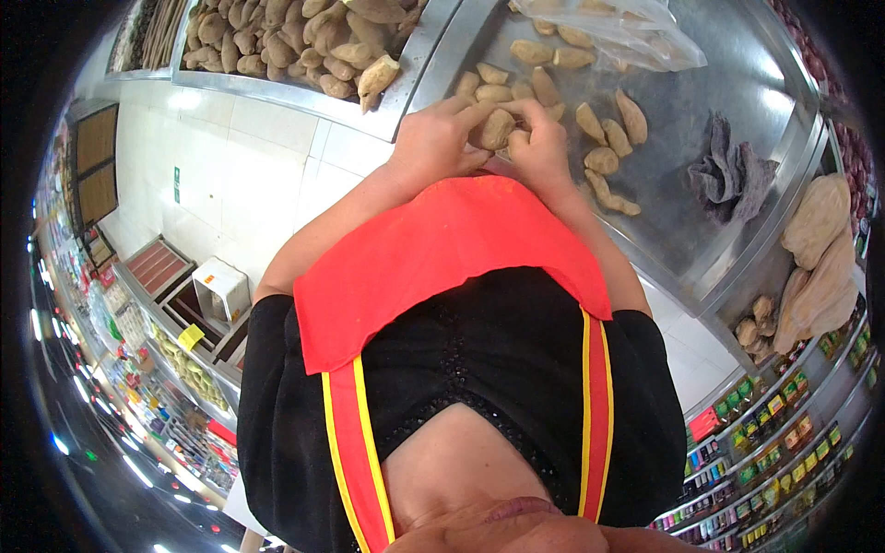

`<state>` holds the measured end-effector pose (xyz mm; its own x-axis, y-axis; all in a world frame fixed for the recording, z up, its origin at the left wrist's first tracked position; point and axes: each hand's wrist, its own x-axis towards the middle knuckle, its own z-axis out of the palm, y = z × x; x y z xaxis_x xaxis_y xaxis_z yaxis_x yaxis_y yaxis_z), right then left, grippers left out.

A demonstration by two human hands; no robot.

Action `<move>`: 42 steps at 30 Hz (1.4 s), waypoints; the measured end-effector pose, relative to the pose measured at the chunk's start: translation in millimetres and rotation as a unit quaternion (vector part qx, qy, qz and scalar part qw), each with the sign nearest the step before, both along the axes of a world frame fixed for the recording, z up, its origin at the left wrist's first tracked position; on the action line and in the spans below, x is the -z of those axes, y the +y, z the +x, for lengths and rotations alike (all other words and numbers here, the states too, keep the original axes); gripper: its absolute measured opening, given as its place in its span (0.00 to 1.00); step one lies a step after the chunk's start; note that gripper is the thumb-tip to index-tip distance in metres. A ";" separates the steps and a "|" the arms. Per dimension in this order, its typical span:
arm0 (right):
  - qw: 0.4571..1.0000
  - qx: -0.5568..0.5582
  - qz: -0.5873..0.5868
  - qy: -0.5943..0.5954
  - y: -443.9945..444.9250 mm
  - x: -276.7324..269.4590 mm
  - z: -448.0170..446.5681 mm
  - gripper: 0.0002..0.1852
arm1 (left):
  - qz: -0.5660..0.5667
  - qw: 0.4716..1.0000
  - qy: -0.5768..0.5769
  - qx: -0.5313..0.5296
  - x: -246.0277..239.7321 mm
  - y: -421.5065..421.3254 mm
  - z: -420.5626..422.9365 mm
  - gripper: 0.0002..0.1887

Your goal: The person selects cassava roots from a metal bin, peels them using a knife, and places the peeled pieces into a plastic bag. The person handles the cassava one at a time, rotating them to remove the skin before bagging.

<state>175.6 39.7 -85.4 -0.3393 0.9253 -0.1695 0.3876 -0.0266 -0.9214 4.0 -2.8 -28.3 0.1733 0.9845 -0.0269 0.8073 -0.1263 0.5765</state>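
Both hands meet in front of the red apron [456, 256], close to the near edge of a metal counter. My left hand [442, 138] grips one side of a brown tuber [496, 130], which looks like a sweet potato. My right hand [539, 142] has its fingers curled against the tuber's other side. Small pale-brown tubers [532, 52] lie loose on the metal just beyond the hands, and more tubers [601, 160] lie to the right. A clear plastic bag [622, 34] rests over some of them at the top.
A bin heaped with brown tubers [276, 38] stands at upper left, one broken tuber [378, 76] on its metal rim. A crumpled grey-purple cloth [733, 169] lies on the metal counter [664, 228]. Large pale tubers [819, 256] sit at right. White floor tiles show left.
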 end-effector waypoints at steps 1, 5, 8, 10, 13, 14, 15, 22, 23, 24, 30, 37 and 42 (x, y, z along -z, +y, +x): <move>0.999 0.002 0.027 0.017 0.3 -2.8 2.5 0.15 | -0.010 1.000 -0.011 -0.005 -0.4 1.0 0.4 0.31; 0.993 0.049 0.031 0.102 8.3 -17.4 13.1 0.12 | -0.106 0.953 -0.276 -0.062 0.4 4.4 -5.7 0.33; 0.972 0.087 -0.036 0.217 16.2 -25.9 25.5 0.10 | -0.160 0.884 -0.432 -0.080 4.2 3.5 -9.4 0.35; 0.962 0.099 -0.064 0.247 19.1 -27.7 29.7 0.09 | -0.161 0.877 -0.447 -0.074 6.4 1.9 -11.3 0.36; 0.949 0.086 -0.107 0.285 21.4 -26.1 30.9 0.10 | -0.146 0.886 -0.437 -0.056 9.1 2.7 -12.0 0.36; 0.956 0.086 -0.117 0.254 21.8 -25.6 31.0 0.10 | -0.143 0.887 -0.435 -0.054 9.5 2.7 -12.3 0.36; 0.961 0.071 -0.125 0.236 22.0 -25.5 31.1 0.11 | -0.135 0.891 -0.431 -0.047 9.8 2.5 -12.6 0.36; 0.955 0.029 -0.133 0.265 18.2 -36.5 22.9 0.14 | -0.132 0.886 -0.441 -0.052 15.5 2.6 -14.2 0.37; 0.958 0.022 -0.153 0.239 18.0 -39.0 22.8 0.15 | -0.132 0.885 -0.443 -0.051 16.5 2.6 -14.4 0.37; 0.959 0.004 -0.168 0.227 17.9 -41.1 22.6 0.17 | -0.126 0.888 -0.440 -0.046 17.2 2.3 -14.5 0.37; 0.969 -0.049 -0.128 0.206 16.5 -47.3 15.0 0.21 | -0.115 0.907 -0.399 -0.075 16.8 1.6 -13.8 0.33; 0.977 -0.062 -0.139 0.150 18.1 -42.2 14.3 0.21 | 0.013 0.971 -0.233 -0.053 18.7 4.1 -11.5 0.31; 0.996 -0.060 -0.045 0.048 13.1 -25.4 7.6 0.24 | 0.027 0.989 -0.136 -0.059 16.8 1.4 -10.0 0.31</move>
<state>183.2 52.8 -60.0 -0.4659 0.8591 -0.2119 0.3032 -0.0700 -0.9504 -6.0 -1.4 -45.0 0.0498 0.9971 0.0582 0.6350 -0.0766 0.7687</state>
